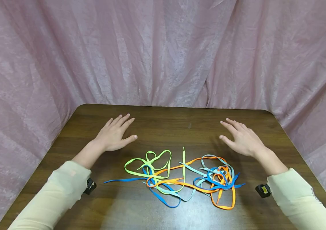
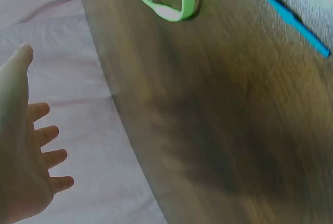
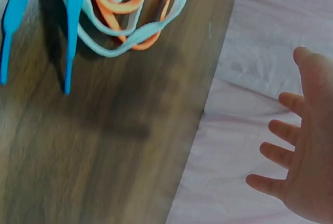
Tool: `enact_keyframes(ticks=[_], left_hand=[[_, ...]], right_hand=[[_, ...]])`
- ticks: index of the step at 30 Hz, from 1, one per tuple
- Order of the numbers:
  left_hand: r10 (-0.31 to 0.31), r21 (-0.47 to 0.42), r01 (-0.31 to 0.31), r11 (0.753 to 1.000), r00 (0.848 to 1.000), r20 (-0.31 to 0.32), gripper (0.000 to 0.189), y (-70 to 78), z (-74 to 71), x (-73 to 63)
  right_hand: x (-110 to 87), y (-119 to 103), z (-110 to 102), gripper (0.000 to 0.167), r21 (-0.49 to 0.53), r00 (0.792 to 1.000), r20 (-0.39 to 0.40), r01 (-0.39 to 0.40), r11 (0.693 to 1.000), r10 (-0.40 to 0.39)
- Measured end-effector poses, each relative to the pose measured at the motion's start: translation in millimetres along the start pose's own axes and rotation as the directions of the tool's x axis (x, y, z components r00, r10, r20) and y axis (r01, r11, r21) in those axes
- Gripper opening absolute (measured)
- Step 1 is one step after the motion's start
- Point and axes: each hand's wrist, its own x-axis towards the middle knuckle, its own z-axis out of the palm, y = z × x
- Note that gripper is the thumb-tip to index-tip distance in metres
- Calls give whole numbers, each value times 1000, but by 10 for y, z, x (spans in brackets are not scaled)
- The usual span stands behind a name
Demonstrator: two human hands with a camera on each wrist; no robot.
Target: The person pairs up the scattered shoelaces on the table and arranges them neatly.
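Observation:
A loose tangle of flat shoelaces lies on the table between both hands. A yellow-green shoelace (image 1: 184, 161) loops on the left side, and a blue shoelace (image 1: 125, 180) stretches leftward from it. On the right, an orange shoelace (image 1: 233, 198) winds through a pale blue shoelace (image 1: 193, 169) and more blue lace (image 3: 74, 26). My left hand (image 1: 113, 133) is held beyond and left of the tangle, fingers spread, holding nothing. Across from it, my right hand (image 1: 244, 139) is raised over the table with fingers extended, also holding nothing. Neither touches a shoelace.
The dark wooden table (image 1: 163, 123) has rounded far corners. Behind it and at both sides hangs a pink velvety curtain (image 1: 151, 51). Small black devices (image 1: 89, 186) sit at the wrists beside pale sleeves (image 1: 56, 185).

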Motion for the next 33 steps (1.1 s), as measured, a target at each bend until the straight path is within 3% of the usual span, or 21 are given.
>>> enact_keyframes(ticks=[9,17,22,29,33], left_hand=[[75,-4,-75,997,997,-15,75,186,69,-15],[158,2,-158,987,986,-50,72,352,220,-27],[210,-11,-211,977,975,-67,67,454,326,-47],[298,-30,-303,953,949,-104,59,570,463,-59],[306,-34,-309,950,948,-85,52,617,518,-68]], right_hand=[[47,-137,92,59,19,999,-1,44,999,-44],[101,-276,195,59,16,996,1,92,996,-92],[114,-382,246,59,29,993,25,113,993,-114],[117,-542,347,55,43,988,31,152,987,-154],[124,-621,395,53,45,983,27,178,983,-180]])
